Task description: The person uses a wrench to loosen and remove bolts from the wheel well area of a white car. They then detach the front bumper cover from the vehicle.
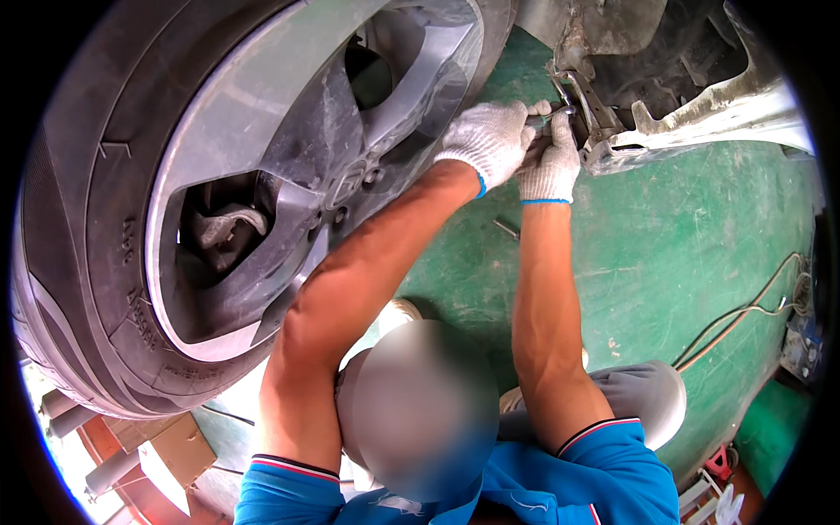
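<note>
At the far left of my view the tyre [74,262] fills the frame, with the silver alloy wheel [262,149] inside it, its spokes and hub bolts facing me. Just right of the hub my left hand [488,138], in a white knit glove, reaches up past the rim edge, fingers curled shut around a slim metal tool [560,107] whose tip sits at the grimy bracket [604,131] under the car body. Touching it from below, my right hand [549,166], gloved the same, is cupped close against the left; I judge it steadies the tool or the bracket, but I cannot tell exactly what its fingers close on, since the left glove hides them. A short loose metal piece [506,228] lies on the green floor [682,254] below both wrists. Further right, thin cables [744,311] snake across the floor towards the edge.

To do this well, I would keep the tool square on the fastener, hold the right hand as a firm brace so the tip does not slip off, and turn with short, even wrist strokes, because the bracket is dirty and the grip on it looks shallow.
</note>
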Demonstrator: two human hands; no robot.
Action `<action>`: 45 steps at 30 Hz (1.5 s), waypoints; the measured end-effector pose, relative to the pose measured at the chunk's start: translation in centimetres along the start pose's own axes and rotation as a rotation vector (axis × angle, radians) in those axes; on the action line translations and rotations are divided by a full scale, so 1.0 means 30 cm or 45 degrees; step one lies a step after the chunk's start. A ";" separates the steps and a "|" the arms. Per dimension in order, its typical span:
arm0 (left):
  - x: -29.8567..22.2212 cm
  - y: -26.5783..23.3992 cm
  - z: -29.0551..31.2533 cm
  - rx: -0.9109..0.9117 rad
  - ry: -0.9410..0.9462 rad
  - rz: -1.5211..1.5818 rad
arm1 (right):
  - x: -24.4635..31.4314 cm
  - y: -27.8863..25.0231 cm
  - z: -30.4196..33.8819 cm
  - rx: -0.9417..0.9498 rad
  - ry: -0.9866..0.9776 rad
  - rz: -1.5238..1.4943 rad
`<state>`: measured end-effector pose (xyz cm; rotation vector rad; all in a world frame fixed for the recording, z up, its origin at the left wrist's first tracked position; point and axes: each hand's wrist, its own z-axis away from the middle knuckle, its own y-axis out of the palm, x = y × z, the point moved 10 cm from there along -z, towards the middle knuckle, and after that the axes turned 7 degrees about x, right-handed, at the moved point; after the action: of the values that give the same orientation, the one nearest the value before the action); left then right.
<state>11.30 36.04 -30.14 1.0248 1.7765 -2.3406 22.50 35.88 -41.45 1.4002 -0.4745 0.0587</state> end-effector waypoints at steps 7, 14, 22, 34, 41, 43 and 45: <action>-0.008 -0.022 -0.021 -0.071 0.088 -0.082 | -0.017 0.005 -0.019 0.006 -0.013 -0.039; -0.018 -0.037 -0.046 -0.089 0.086 -0.186 | -0.011 0.020 -0.019 -0.066 -0.007 -0.034; -0.134 -0.081 -0.033 -0.243 0.161 -0.351 | 0.001 0.062 -0.044 -0.036 0.038 -0.076; 0.117 0.128 -0.065 0.102 -0.232 0.052 | 0.036 0.011 0.006 -0.250 -0.151 0.700; 0.097 0.032 -0.027 -0.153 -0.218 -0.039 | 0.003 0.053 0.031 -0.099 0.043 0.749; 0.046 -0.012 0.000 -0.240 -0.157 -0.010 | 0.003 0.095 0.056 -0.023 0.120 0.471; -0.025 -0.071 0.039 -0.268 -0.134 -0.081 | 0.004 0.105 0.047 0.057 0.194 0.327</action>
<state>10.47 35.48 -27.81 0.8123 1.9885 -2.1376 21.21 35.09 -38.36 1.3601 -0.5256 0.3836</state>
